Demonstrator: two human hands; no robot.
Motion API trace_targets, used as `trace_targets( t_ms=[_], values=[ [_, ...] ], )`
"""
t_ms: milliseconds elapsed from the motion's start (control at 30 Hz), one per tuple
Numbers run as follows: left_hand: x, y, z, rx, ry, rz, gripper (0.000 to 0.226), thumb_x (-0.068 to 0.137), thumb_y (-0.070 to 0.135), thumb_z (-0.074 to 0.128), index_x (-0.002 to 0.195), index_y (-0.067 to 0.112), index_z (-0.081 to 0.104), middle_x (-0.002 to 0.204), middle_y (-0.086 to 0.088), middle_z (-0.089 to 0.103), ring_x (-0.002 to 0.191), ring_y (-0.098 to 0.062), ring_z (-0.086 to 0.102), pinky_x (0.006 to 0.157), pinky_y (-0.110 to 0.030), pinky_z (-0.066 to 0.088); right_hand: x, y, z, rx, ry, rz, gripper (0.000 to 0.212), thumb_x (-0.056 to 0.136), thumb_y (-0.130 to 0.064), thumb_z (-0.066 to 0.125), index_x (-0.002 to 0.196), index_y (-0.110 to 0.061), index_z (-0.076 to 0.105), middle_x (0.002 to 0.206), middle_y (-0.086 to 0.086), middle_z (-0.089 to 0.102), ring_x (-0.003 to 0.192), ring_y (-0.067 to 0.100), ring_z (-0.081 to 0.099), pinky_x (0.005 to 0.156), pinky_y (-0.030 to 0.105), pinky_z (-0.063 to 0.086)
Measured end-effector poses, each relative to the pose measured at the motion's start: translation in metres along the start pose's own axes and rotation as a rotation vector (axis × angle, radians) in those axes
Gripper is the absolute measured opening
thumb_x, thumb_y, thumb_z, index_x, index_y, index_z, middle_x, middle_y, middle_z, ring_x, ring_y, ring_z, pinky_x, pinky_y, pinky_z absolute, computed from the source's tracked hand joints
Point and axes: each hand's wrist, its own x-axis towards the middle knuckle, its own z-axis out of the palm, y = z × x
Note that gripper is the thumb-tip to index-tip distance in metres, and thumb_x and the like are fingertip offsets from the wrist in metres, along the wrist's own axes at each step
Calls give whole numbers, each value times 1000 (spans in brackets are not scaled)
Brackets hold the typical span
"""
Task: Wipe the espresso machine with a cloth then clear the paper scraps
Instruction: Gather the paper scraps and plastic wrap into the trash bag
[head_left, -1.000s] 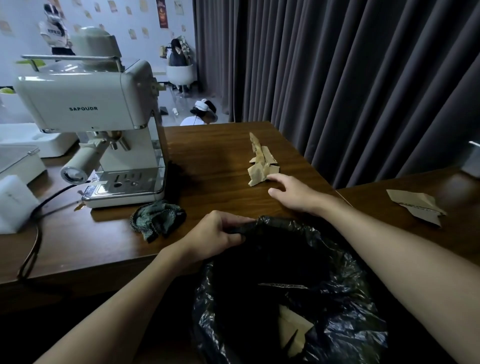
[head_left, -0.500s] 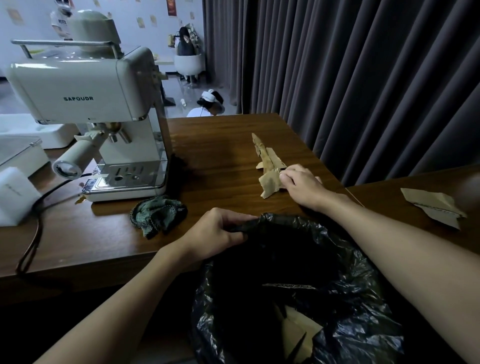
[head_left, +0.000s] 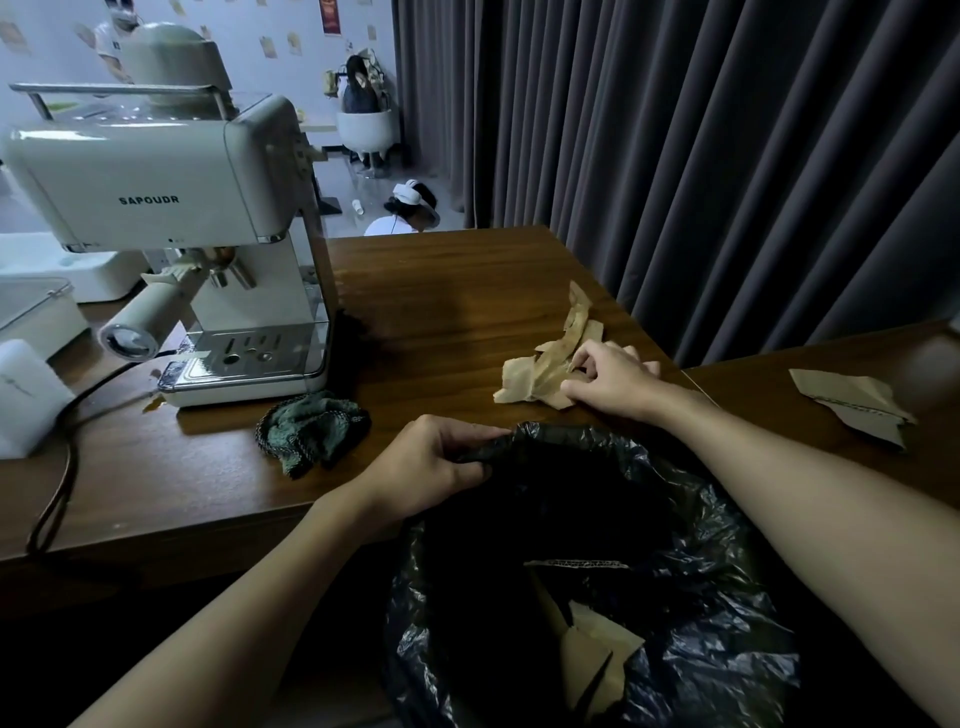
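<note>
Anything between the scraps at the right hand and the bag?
Nothing visible. The right hand grips the paper scraps; only bare table separates them from the black bag, whose rim the left hand holds.

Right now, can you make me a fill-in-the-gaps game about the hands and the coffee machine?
The left hand grips the rim of the ____ bin bag.
The right hand pinches the ____ scraps on the table.
The espresso machine has the word ____ printed on it.
Missing words: black; paper; SAPOUDR.
</note>
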Motion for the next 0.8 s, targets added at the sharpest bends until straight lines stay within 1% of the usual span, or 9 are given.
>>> trace_targets(
  t_ms=[100,167,267,367,467,567,667,733,800],
  values=[
    [0,0,0,2,-4,-1,43,90,1,67,123,27,71,114,11,75,107,-8,70,100,-38,54,-3,2,3,-22,-14,-8,36,84,-59,54,109,-33,51,125,-2,35,127,23,30,103,46,23],
    [0,0,0,7,-5,3,43,89,1,67,123,28,71,114,11,75,107,-8,70,99,-37,55,-6,2,5,-22,20,-49,31,89,-56,52,104,-28,53,134,-2,36,133,21,28,107,46,21],
    [0,-1,1,-4,-3,8,43,89,1,68,122,29,72,114,11,75,107,-7,70,100,-38,54,-7,2,6,-60,43,-78,33,88,-58,53,97,-27,50,121,-5,48,125,19,42,104,44,24],
    [0,-1,0,-12,-15,10,44,90,1,67,124,29,71,117,11,74,109,-9,69,101,-40,54,-8,-1,3,-111,54,-78,49,82,-63,59,114,-27,47,128,-2,45,126,20,40,105,45,25],
    [0,-2,0,-16,-10,11,44,90,0,67,124,28,71,116,10,74,109,-10,70,101,-42,54,-7,0,1,-20,-62,0,69,80,-66,58,134,-26,43,142,3,34,134,30,35,111,46,26],
    [0,-4,2,-16,0,28,43,89,0,68,124,26,71,116,9,75,110,-10,70,102,-42,53,-5,4,5,17,-85,34,72,72,-77,52,125,-29,46,140,0,38,132,28,38,109,48,30],
    [1,-5,1,5,4,51,45,88,0,69,121,29,72,116,11,74,110,-8,69,102,-38,53,-7,3,6,30,60,4,50,79,-58,67,113,-28,45,131,-2,49,126,23,43,103,46,32],
    [1,-4,1,4,2,56,46,88,-1,68,118,34,72,115,12,74,109,-7,69,101,-37,53,-9,3,4,79,115,21,48,81,-44,73,117,-26,47,129,-2,52,124,23,46,103,44,34],
    [1,-4,1,3,0,59,47,88,-1,68,117,36,72,115,12,74,109,-8,69,101,-36,53,-8,7,3,108,132,15,45,79,-42,77,114,-23,56,124,-1,54,120,23,49,100,40,40]
  ],
)
